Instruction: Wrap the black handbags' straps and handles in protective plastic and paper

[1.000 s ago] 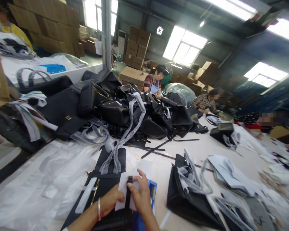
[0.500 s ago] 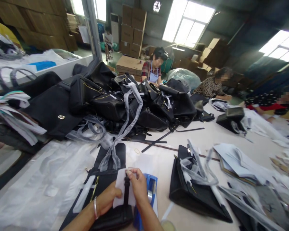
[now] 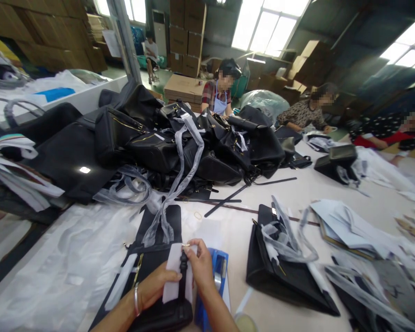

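A black bag [image 3: 169,318] lies on the table in front of me, its flap [image 3: 174,221] spread away from me and a plastic-wrapped strap across it. My right hand [image 3: 202,265] pinches the gold buckle [image 3: 186,246] at the top of a short black strap [image 3: 182,283]. Behind that strap is a white sheet [image 3: 173,258]. My left hand [image 3: 159,282] grips the sheet's left edge, thumb on its front and the other fingers hidden behind. Right beside the bag, partly under my right forearm, stands a blue tape dispenser [image 3: 215,256].
A heap of black bags [image 3: 152,150] fills the table's far side. Another black bag [image 3: 283,281] with wrapped straps lies at the right, near stacked papers [image 3: 342,226]. White plastic sheets [image 3: 72,263] cover the left. Several people sit beyond, including one in an apron [image 3: 221,101].
The camera view has shifted slightly. My left thumb has slid a little towards the strap on the white sheet. My right hand keeps its pinch at the buckle.
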`<state>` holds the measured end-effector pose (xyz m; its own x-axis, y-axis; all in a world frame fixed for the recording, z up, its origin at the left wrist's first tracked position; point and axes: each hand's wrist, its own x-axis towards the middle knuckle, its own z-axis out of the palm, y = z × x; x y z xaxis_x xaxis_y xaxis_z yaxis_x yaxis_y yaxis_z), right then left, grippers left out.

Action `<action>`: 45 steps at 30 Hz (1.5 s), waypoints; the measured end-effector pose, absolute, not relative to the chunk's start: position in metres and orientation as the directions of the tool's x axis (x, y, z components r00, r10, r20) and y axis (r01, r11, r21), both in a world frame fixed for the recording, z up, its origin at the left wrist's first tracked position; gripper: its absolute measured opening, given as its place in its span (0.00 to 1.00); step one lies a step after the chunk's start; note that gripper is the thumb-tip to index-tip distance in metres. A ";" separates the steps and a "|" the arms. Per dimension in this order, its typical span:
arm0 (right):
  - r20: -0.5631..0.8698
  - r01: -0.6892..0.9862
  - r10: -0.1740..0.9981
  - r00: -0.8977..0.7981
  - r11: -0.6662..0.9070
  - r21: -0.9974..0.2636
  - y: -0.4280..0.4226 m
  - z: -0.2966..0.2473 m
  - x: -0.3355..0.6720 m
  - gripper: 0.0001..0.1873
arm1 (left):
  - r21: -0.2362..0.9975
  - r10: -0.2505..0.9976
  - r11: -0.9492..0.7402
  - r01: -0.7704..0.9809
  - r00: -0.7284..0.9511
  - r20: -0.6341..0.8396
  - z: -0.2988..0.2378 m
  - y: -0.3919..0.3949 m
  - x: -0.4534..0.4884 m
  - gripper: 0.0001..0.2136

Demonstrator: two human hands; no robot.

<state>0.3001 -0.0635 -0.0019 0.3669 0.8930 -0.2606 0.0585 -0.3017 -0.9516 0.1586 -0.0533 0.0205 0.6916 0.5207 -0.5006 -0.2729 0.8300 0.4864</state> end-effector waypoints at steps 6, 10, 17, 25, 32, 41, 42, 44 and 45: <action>-0.227 0.001 0.889 0.397 -0.248 -0.969 -0.062 0.001 0.306 0.17 | 0.492 0.561 0.814 -0.308 0.633 -0.533 0.037 -0.051 0.172 0.23; -0.212 0.051 0.889 0.406 -0.254 -0.966 -0.062 0.003 0.308 0.16 | 0.591 0.644 0.750 -0.297 0.531 -0.551 0.045 -0.054 0.180 0.22; -0.241 -0.053 0.892 0.382 -0.240 -0.969 -0.065 0.012 0.310 0.17 | 0.809 0.824 0.555 -0.194 0.264 -0.502 0.037 -0.061 0.191 0.22; -0.435 -0.426 0.866 0.245 -0.306 -0.851 -0.099 -0.004 0.309 0.29 | 0.753 0.789 0.605 -0.257 0.316 -0.527 0.039 -0.062 0.190 0.22; -0.349 -0.069 0.828 0.439 -0.356 -0.932 -0.096 -0.043 0.279 0.33 | 0.830 0.835 0.535 -0.161 0.253 -0.489 0.023 -0.064 0.200 0.23; -0.135 0.303 0.893 0.428 -0.283 -0.910 -0.083 -0.019 0.291 0.18 | 0.830 0.836 0.522 -0.195 0.307 -0.454 0.025 -0.065 0.197 0.20; -0.114 0.333 0.899 0.423 -0.272 -0.903 -0.081 -0.014 0.290 0.17 | 0.823 0.833 0.526 -0.214 0.324 -0.448 0.027 -0.067 0.196 0.22; -0.102 0.353 0.903 0.418 -0.265 -0.897 -0.078 -0.007 0.290 0.17 | 0.820 0.837 0.518 -0.243 0.341 -0.428 0.029 -0.071 0.194 0.24; -0.116 0.343 0.904 0.412 -0.271 -0.899 -0.078 -0.004 0.292 0.17 | 0.818 0.834 0.521 -0.245 0.349 -0.427 0.029 -0.073 0.194 0.25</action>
